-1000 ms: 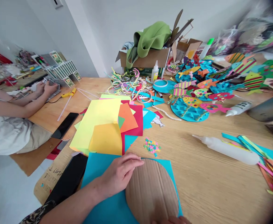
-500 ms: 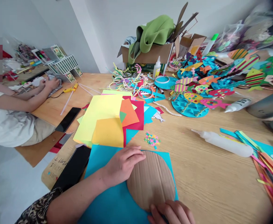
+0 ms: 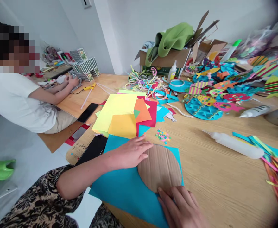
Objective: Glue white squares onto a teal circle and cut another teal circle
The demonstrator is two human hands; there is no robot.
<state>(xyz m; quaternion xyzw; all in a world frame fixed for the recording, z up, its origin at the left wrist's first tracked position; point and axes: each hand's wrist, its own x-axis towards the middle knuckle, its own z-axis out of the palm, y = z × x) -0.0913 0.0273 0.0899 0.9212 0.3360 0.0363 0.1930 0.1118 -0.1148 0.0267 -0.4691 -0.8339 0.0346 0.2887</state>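
A round piece of brown cardboard lies on a large blue paper sheet, near the sheet's right edge. My left hand rests across the disc's upper left edge and the paper, fingers stretched out. At the disc's lower edge lies my right hand, its fingertips on the cardboard and blue paper and its fingers spread a little. Just beyond the disc is a small pile of coloured paper bits. Yellow paper, orange and red sheets overlap behind the blue one.
A white glue bottle and paper strips lie to the right. Paper fish and blue discs fill the back right, beside a cardboard box. A phone is at left; a person sits beyond.
The view has swung left, showing more of the seated person. My left hand's fingers are straighter and more apart. The disc and both hands remain together on the blue paper.
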